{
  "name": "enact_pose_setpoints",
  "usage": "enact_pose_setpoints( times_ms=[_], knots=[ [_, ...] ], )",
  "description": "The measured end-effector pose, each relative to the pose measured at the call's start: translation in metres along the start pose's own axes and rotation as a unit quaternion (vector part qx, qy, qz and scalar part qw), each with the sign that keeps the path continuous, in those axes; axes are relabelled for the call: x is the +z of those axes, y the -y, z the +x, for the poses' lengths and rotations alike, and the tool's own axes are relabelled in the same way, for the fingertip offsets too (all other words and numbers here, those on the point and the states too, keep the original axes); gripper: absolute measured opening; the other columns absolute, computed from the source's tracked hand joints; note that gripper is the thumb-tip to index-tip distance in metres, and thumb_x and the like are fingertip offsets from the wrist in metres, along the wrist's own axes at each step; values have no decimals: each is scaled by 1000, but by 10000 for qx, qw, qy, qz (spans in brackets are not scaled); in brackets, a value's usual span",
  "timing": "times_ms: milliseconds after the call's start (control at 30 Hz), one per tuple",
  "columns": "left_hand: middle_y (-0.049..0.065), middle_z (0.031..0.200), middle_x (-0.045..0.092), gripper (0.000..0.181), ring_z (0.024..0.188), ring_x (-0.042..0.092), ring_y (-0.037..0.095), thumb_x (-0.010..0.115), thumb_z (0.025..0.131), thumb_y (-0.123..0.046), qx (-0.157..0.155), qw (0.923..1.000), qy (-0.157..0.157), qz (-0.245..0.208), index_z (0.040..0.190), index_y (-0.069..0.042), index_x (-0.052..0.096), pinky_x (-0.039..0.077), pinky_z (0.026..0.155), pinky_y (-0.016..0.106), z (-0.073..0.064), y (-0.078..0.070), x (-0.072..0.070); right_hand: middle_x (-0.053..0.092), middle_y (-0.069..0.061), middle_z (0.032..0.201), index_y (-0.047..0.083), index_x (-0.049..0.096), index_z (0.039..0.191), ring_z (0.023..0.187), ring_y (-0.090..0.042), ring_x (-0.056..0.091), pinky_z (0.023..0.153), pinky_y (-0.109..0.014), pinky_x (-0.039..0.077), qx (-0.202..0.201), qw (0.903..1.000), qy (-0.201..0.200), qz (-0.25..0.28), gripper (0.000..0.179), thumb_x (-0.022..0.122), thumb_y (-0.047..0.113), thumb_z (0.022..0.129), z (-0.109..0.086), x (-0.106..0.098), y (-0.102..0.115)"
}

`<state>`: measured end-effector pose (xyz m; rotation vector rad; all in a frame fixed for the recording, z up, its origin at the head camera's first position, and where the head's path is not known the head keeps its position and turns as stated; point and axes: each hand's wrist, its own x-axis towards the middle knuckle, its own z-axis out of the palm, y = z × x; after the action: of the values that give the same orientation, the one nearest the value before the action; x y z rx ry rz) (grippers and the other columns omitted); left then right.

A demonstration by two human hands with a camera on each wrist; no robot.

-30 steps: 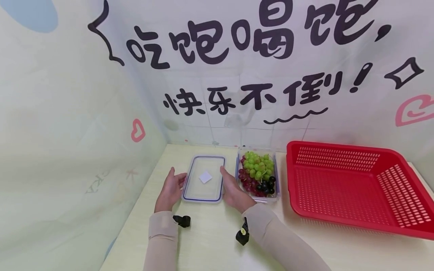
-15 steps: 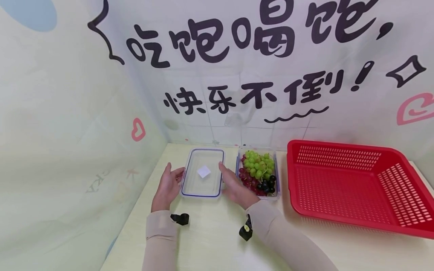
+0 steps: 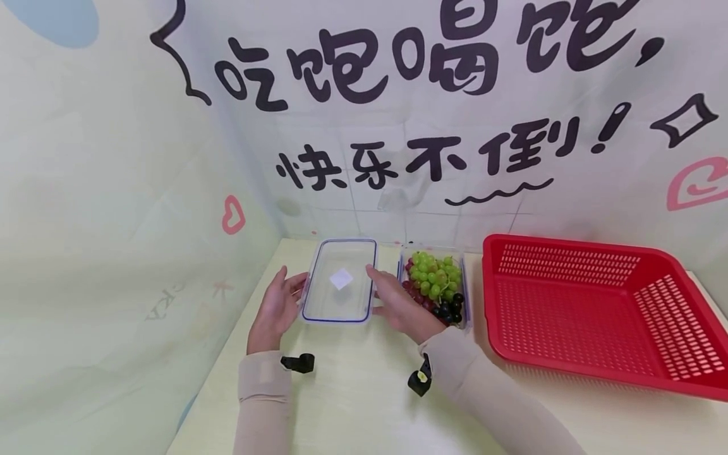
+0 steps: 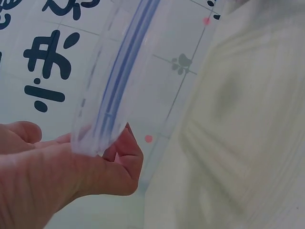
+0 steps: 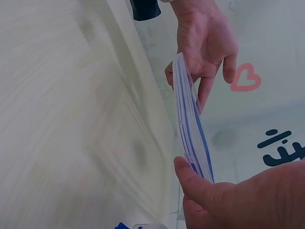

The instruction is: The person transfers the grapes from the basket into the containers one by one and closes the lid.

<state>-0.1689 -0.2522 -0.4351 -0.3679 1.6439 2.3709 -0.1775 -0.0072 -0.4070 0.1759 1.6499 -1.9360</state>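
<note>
A clear plastic box lid [image 3: 339,303] with a blue sealing strip and a white square label is held between the two hands, off the table. My left hand [image 3: 272,311] supports its left edge with curled fingers, the thumb raised apart from it. In the left wrist view the lid [image 4: 125,62] slants up from between the fingers of the left hand [image 4: 71,176]. On the right edge, my right hand [image 3: 400,308] pinches the lid, thumb on top and fingers beneath. Seen edge-on in the right wrist view, the lid [image 5: 187,119] spans both hands.
Beside the right hand stands a clear box [image 3: 467,297] with green grapes [image 3: 435,275], red grapes and black grapes [image 3: 449,309]. A large red plastic basket [image 3: 569,316] is farther right on the pale table [image 3: 352,392]. A printed cloth [image 3: 364,208] hangs at the back and left.
Both hands have lifted the lid from near the tabletop and moved it slightly towards the back wall. The grape box and basket have stayed put.
</note>
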Motion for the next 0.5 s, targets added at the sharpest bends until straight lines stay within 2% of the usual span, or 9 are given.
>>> enact_pose_setpoints(
  times_ms=[267, 500],
  knots=[
    [6, 128, 37, 72, 117, 39, 17, 14, 107, -50, 208, 9996, 165, -49, 154, 4, 20, 45, 94, 25, -4, -10, 14, 30, -11, 157, 8, 27, 154, 142, -37, 33, 111, -53, 41, -218, 9996, -101, -129, 62, 42, 43, 106, -8, -10, 14],
    [6, 127, 35, 70, 114, 38, 16, 15, 108, -47, 324, 9991, 242, 131, 153, 6, 19, 44, 92, 22, -5, -15, 31, 42, -11, 148, 10, 35, 150, 138, -34, 41, 105, -49, 49, -328, 9973, -294, -589, 56, 46, 41, 105, -12, -22, 23]
  ],
)
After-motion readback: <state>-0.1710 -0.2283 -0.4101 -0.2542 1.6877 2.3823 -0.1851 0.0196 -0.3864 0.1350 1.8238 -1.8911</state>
